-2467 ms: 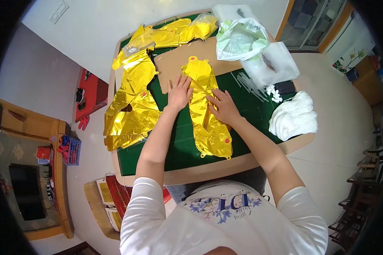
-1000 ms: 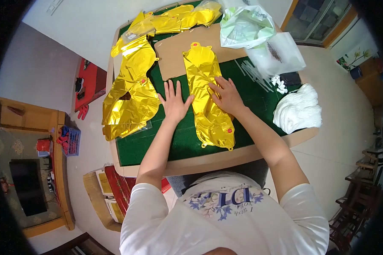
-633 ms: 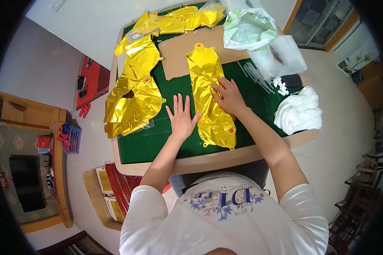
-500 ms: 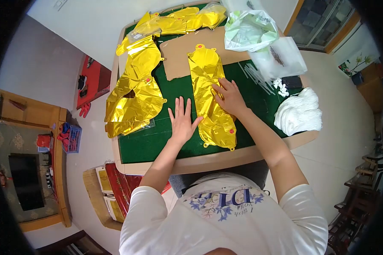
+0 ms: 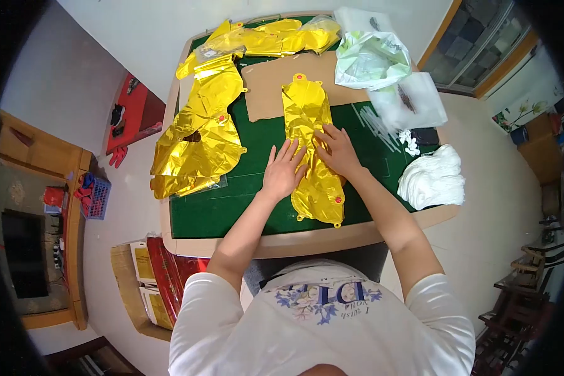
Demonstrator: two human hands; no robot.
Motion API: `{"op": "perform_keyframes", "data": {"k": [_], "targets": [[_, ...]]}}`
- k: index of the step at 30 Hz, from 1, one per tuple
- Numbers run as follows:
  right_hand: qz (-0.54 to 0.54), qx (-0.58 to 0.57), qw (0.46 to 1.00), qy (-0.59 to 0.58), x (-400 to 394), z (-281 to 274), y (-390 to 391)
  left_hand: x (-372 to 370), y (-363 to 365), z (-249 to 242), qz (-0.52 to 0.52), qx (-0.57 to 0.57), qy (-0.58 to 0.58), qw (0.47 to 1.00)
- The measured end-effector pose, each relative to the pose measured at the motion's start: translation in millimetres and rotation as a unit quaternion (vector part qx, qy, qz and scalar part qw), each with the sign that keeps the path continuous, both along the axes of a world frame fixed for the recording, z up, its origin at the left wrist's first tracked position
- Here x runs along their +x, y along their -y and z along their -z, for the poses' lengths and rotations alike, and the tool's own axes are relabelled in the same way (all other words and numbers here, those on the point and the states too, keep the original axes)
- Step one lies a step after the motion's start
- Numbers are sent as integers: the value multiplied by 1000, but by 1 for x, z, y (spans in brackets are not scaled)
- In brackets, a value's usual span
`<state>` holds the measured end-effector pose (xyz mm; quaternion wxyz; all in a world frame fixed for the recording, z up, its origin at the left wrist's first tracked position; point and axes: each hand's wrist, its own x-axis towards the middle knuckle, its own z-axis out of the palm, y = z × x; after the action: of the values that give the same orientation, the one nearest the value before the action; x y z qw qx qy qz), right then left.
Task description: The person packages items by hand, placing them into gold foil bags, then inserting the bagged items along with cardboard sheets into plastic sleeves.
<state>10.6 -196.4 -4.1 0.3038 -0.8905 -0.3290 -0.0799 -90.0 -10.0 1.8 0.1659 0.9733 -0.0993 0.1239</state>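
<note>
A flat gold foil balloon (image 5: 316, 182) with small tabs and red dots lies lengthwise in front of me, its far end over a brown cardboard sheet (image 5: 266, 88). My left hand (image 5: 283, 172) rests at its left edge, fingers stretched out onto the foil. On the right edge lies my right hand (image 5: 338, 152), fingers spread over the balloon's middle. Neither hand grips anything. To the left, more gold foil balloons (image 5: 216, 150) lie spread out, one with a dark hole in it.
Further gold foil pieces (image 5: 272, 39) lie along the table's far edge. At the right are a white-green plastic bag (image 5: 373, 62), a clear plastic package (image 5: 413, 103), thin white sticks (image 5: 377, 128) and a bundle of white string (image 5: 433, 178). A green-topped table (image 5: 232, 216) carries everything.
My left hand has moved from the green tabletop up and right onto the balloon's left edge. My right hand remains on the foil. The camera view has shifted slightly.
</note>
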Motion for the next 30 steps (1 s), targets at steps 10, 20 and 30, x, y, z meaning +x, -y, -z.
{"op": "perform_keyframes", "data": {"k": [10, 20, 30], "targets": [[206, -64, 967, -137, -52, -31, 37, 0, 0, 4, -8, 9, 5, 1000], [39, 148, 978, -140, -52, -26, 26, -1, -1, 8, -11, 39, 1, 999], [-112, -73, 991, 22, -58, -34, 9, -1, -5, 1, -3, 85, -31, 996]]}}
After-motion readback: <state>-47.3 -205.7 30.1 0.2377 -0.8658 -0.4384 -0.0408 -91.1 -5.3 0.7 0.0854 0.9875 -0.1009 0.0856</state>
